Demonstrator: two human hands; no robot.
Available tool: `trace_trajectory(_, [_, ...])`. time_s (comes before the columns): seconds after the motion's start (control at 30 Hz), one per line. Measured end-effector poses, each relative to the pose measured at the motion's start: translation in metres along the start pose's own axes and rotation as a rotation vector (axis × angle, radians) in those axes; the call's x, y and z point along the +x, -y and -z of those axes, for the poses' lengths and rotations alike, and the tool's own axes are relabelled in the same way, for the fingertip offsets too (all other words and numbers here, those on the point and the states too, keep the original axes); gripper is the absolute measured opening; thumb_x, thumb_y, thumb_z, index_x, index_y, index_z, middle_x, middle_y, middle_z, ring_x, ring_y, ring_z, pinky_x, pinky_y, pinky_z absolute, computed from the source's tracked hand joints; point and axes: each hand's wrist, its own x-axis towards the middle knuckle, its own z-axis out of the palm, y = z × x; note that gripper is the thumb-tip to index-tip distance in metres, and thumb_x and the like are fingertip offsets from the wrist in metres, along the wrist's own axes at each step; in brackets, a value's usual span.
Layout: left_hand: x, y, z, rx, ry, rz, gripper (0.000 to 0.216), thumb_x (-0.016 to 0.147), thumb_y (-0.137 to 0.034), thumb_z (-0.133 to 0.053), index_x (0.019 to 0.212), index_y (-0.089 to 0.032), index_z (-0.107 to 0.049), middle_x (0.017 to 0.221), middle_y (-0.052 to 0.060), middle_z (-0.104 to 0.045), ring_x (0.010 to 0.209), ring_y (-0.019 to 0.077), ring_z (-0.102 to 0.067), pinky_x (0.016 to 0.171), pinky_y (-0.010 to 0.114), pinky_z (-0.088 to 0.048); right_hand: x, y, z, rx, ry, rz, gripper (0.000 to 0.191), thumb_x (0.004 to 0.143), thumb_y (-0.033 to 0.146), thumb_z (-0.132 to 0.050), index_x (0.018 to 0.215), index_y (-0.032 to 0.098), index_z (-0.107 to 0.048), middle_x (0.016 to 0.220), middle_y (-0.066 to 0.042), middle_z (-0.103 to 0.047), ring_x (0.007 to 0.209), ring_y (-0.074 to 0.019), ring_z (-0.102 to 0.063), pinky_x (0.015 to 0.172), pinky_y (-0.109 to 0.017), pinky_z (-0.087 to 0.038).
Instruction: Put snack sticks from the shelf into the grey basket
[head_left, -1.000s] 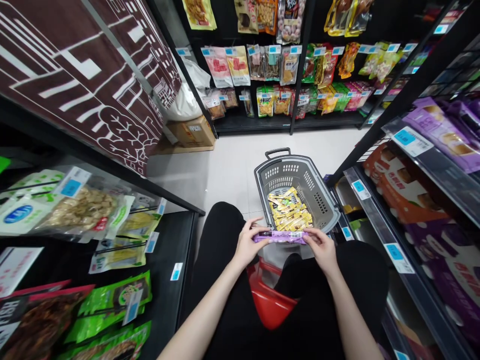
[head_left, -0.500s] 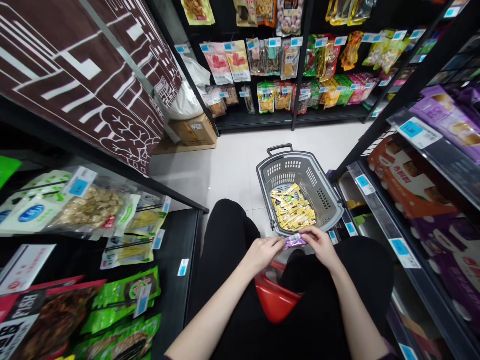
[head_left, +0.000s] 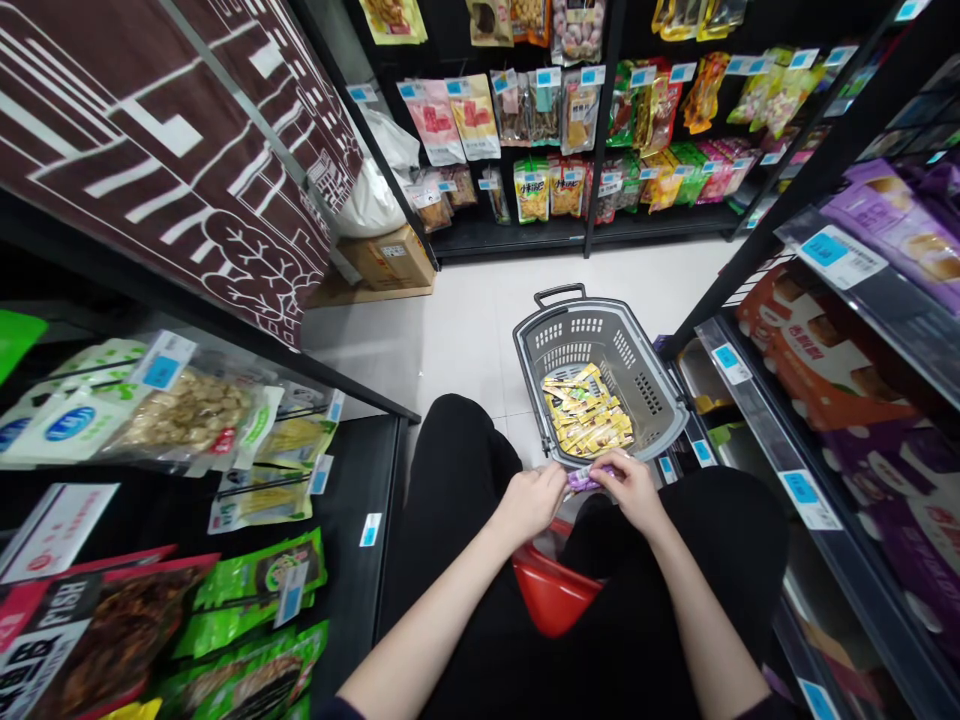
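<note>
Between my two hands is a small purple snack packet, pinched at both ends. My left hand is closed on its left end, and my right hand grips the right end with thumb and fingers. Both hands are just above the near rim of a grey shopping basket on the floor. Inside the basket lie several small yellow packets. Below my hands, between my legs, a red plastic seat or stool shows in part.
Shelves with hanging snack bags stand close on my left. Purple and orange packages fill the shelf on my right. A cardboard box sits on the floor ahead, beside a back rack of hanging bags.
Both hands have shifted slightly left with the purple packet, and the fingers have curled in more closely around its ends. The basket and yellow packets look the same.
</note>
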Motion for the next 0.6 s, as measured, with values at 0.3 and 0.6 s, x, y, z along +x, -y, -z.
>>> trace_trajectory(0.3, [0.0,0.0,0.006,-0.378,0.052,0.097,0.027,0.084,-0.042,-0.048,0.096,-0.018,-0.052,0.07,-0.001,-0.057,0.06,0.0118,-0.052,0.059,0.023,-0.041,0.0,-0.008,-0.007,0.251,-0.17,-0.149,0.034,0.07,0.033,-0.067,0.1,0.018,-0.062,0.074,-0.002,-0.064,0.062,-0.014,-0.058,0.057,-0.025,-0.048])
trace_trajectory(0.6, [0.001,-0.001,0.007,-1.067,0.594,0.174,0.052,0.061,-0.038,-0.075,0.105,-0.016,-0.056,0.098,0.01,-0.067,0.084,0.0224,-0.066,0.071,0.032,-0.051,0.004,-0.024,-0.002,0.354,-0.298,-0.33,0.026,0.06,0.036,-0.074,0.075,0.015,-0.069,0.064,-0.003,-0.066,0.056,-0.0146,-0.057,0.055,-0.027,-0.046])
